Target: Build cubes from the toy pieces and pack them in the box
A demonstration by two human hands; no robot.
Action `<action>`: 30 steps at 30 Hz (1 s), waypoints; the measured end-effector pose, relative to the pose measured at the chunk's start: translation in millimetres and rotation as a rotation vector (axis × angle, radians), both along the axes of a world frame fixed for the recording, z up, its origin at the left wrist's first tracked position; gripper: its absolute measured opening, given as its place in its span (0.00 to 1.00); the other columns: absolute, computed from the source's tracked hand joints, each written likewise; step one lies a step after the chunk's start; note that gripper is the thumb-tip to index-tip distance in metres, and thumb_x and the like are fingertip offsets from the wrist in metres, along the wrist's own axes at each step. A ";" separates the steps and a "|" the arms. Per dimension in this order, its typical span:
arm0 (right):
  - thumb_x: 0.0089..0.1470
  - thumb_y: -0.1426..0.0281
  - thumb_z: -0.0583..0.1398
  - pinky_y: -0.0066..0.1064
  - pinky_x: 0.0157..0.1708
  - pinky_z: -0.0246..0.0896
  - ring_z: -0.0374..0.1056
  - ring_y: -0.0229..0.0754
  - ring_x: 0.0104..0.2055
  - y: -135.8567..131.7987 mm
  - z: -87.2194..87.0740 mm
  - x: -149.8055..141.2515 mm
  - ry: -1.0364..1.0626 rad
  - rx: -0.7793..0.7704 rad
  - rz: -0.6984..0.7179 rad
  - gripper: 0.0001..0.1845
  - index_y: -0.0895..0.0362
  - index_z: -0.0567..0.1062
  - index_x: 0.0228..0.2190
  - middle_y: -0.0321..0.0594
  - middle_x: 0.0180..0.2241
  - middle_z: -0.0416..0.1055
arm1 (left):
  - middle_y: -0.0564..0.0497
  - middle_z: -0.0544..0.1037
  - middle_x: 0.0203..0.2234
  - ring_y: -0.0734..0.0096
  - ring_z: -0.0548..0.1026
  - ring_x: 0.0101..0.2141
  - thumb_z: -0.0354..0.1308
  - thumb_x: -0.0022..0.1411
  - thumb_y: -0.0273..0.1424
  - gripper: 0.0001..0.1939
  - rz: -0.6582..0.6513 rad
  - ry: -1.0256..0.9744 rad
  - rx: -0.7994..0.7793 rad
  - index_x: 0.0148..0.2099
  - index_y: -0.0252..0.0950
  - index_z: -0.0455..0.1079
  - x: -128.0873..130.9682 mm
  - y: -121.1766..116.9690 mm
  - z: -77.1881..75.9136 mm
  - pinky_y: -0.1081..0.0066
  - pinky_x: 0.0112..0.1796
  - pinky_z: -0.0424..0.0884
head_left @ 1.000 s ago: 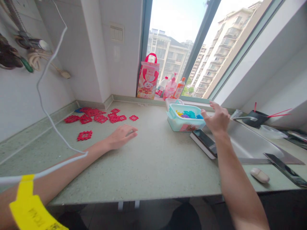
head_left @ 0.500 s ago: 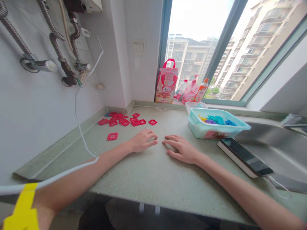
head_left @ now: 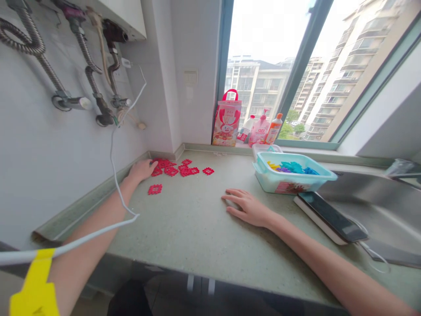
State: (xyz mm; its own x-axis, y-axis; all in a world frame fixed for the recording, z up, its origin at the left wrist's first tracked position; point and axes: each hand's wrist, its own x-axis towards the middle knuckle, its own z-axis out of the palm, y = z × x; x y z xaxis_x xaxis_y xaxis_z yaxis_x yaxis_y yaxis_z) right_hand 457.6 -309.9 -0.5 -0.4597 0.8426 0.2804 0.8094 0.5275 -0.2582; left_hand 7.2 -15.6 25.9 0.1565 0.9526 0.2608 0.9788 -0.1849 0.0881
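Note:
My left hand [head_left: 142, 170] reaches to the left end of a pile of red square pieces with notched edges [head_left: 170, 171]. Its thumb lies against the pile, while most of its fingers are hidden, so their grip cannot be made out. One red notched square [head_left: 155, 189] lies apart, nearer to me, and another [head_left: 208, 171] is at the pile's right. My right hand [head_left: 248, 207] rests palm down on the counter [head_left: 194, 228], fingers spread and holding nothing.
A light-blue tub [head_left: 296, 175] of yellow, purple, teal and blue pieces stands right, beside a phone on a white block [head_left: 332, 217] and the sink [head_left: 388, 206]. A white cable [head_left: 113, 158] hangs across my left forearm. Bottles [head_left: 259, 131] and a pink bag [head_left: 226, 125] line the windowsill.
My left hand has moved left and away from me, from the counter's middle to the pile's left end, covering the blue piece seen there before. My right hand stays in place.

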 end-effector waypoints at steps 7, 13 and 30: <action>0.68 0.61 0.60 0.54 0.67 0.60 0.64 0.57 0.67 -1.0 4.3 0.9 0.024 0.008 0.007 0.23 0.53 0.76 0.61 0.54 0.65 0.68 | 0.33 0.81 0.50 0.40 0.77 0.53 0.40 0.73 0.46 0.30 0.017 0.084 0.086 0.52 0.35 0.80 1.2 -2.6 -11.9 0.50 0.52 0.71; 0.68 0.61 0.60 0.53 0.66 0.61 0.66 0.57 0.66 -1.3 7.2 3.2 0.021 0.008 0.018 0.23 0.53 0.77 0.60 0.54 0.64 0.69 | 0.36 0.82 0.49 0.44 0.78 0.50 0.47 0.70 0.48 0.25 -0.018 0.065 0.104 0.48 0.37 0.80 -4.4 -0.9 -12.7 0.56 0.49 0.72; 0.67 0.62 0.62 0.47 0.62 0.66 0.71 0.53 0.62 3.7 7.0 10.8 0.044 0.031 0.043 0.20 0.52 0.79 0.57 0.51 0.61 0.73 | 0.41 0.83 0.51 0.45 0.79 0.51 0.59 0.63 0.53 0.29 0.005 -0.095 -0.017 0.56 0.40 0.78 -5.1 -4.2 -7.8 0.59 0.48 0.72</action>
State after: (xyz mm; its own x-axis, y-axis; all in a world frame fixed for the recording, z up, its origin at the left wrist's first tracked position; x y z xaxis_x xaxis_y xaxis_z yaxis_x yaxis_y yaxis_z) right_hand 468.4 -306.2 6.5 -0.4816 0.8131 0.3271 0.7741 0.5696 -0.2762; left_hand 2.2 -19.8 18.1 0.1270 0.9577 0.2582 0.9667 -0.1777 0.1839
